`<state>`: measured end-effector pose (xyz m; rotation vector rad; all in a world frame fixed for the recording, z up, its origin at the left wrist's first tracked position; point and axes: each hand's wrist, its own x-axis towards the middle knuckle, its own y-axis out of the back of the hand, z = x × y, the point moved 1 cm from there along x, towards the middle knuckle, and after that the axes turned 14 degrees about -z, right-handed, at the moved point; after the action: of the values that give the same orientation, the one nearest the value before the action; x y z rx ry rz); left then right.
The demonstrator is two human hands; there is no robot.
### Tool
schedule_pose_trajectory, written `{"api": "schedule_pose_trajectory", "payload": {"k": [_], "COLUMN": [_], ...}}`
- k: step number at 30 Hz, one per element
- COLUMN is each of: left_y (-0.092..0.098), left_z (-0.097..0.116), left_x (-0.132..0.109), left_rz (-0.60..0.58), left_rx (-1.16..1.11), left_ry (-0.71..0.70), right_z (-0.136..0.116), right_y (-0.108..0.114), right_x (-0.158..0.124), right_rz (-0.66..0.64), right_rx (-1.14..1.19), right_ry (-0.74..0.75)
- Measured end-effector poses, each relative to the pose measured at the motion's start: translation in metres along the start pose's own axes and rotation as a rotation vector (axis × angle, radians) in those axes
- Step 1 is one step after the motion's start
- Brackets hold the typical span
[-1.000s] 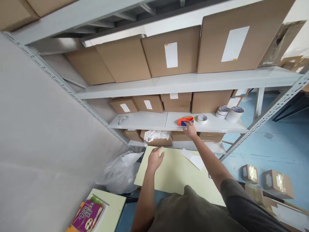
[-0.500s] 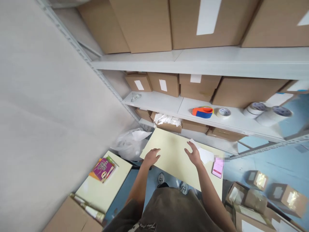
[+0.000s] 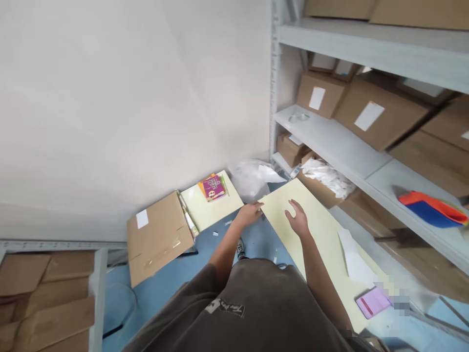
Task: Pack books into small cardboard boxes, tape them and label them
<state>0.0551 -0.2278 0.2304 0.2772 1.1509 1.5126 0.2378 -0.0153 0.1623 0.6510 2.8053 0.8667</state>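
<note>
My left hand (image 3: 249,214) is by the near left corner of the pale yellow table (image 3: 315,205), its fingers stretched out and holding nothing. Over the same tabletop hovers my right hand (image 3: 298,219), with thumb and fingers apart and nothing in them. White paper (image 3: 354,259) lies on the table to the right of that hand. Farther along is a phone (image 3: 373,302) with a pink screen. To the left, several books, a purple one (image 3: 213,187) on top, rest on a smaller pale table (image 3: 216,210).
A cardboard box (image 3: 161,234) stands left of the small table. Behind the tables sits a white plastic bag (image 3: 249,178) against the wall. Grey shelving (image 3: 330,132) on the right holds boxes and an orange and blue tape dispenser (image 3: 432,209). More boxes (image 3: 47,298) are at lower left.
My view has turned left, toward the wall and the small table with the books. My left hand has moved to the table's corner; both hands remain free of objects.
</note>
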Motion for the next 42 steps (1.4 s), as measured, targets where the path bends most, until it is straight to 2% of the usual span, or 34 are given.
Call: {"api": "schedule_pose_trajectory", "payload": {"k": [5, 10, 16, 19, 21, 23, 26, 31, 33, 35, 38, 42], "left_y": [0.016, 0.026, 0.034, 0.034, 0.031, 0.025, 0.010, -0.019, -0.028, -0.036, -0.045, -0.055], "left_z": [-0.107, -0.197, -0.293, -0.333, -0.356, -0.373, -0.391, -0.417, -0.427, -0.436, -0.444, -0.451], "left_x": [-0.065, -0.115, -0.166, -0.186, -0.191, -0.188, -0.169, -0.109, -0.081, -0.056, -0.033, -0.035], "left_rz": [0.033, 0.053, 0.167, 0.224, 0.240, 0.235, 0.233, 0.217, 0.256, 0.322, 0.377, 0.431], "left_rx": [-0.051, -0.143, -0.301, -0.418, -0.471, -0.508, -0.567, -0.710, -0.860, -1.062, -1.224, -1.189], "left_ry": [0.254, 0.410, 0.488, 0.548, 0.603, 0.647, 0.655, 0.605, 0.622, 0.679, 0.744, 0.844], "right_z": [-0.048, -0.092, -0.153, -0.175, -0.181, -0.177, -0.154, -0.100, -0.081, -0.068, -0.064, -0.077], "right_y": [-0.077, -0.170, -0.278, -0.319, -0.340, -0.358, -0.378, -0.408, -0.421, -0.435, -0.455, -0.475], "right_x": [0.049, 0.100, 0.176, 0.208, 0.224, 0.239, 0.258, 0.288, 0.295, 0.296, 0.287, 0.271], "right_rz": [-0.123, -0.287, -0.466, -0.531, -0.575, -0.623, -0.687, -0.768, -0.801, -0.822, -0.831, -0.919], "right_rx": [-0.075, -0.126, -0.142, -0.154, -0.171, -0.188, -0.209, -0.251, -0.276, -0.294, -0.335, -0.390], "right_ry": [0.076, 0.164, 0.241, 0.224, 0.218, 0.211, 0.163, -0.023, -0.097, -0.097, 0.009, 0.101]}}
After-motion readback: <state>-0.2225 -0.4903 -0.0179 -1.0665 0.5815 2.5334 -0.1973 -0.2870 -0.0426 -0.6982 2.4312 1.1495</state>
